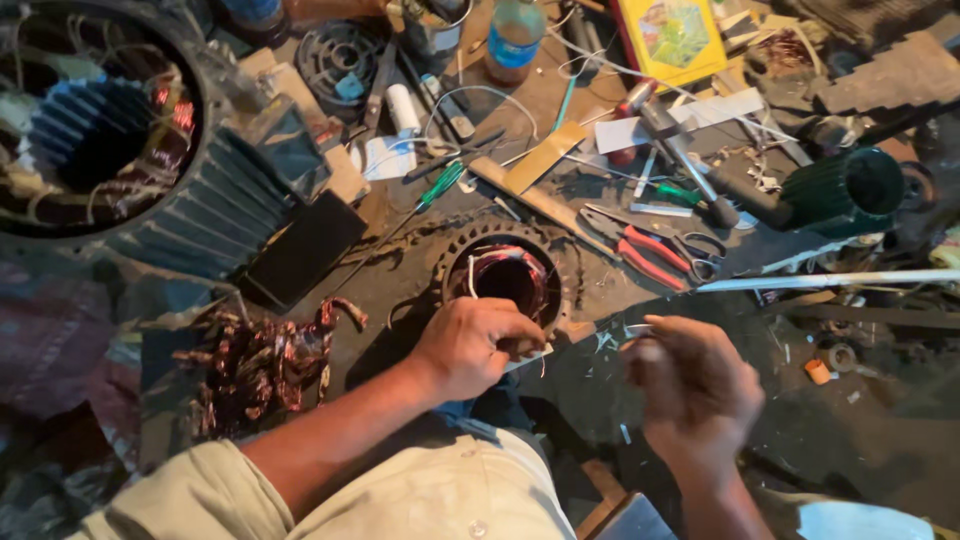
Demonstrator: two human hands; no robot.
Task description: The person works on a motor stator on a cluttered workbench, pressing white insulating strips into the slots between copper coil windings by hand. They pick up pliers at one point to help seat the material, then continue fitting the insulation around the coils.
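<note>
Fingers of the left hand (470, 345) curl on the small stator (508, 275); right hand (695, 390) blurred, grip unclear; cluttered table (420, 270), pliers (650, 250) at two o'clock.

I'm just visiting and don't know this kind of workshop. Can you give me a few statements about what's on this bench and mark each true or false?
1. The left hand rests on the rim of the small motor stator with copper windings. True.
2. The right hand grips the red-handled pliers. False: the pliers lie on the bench, apart from both hands.
3. A green-handled screwdriver lies beyond the stator. True.
4. The plastic bottle lies on its side beside the left hand. False: it stands upright at the far edge.
</note>
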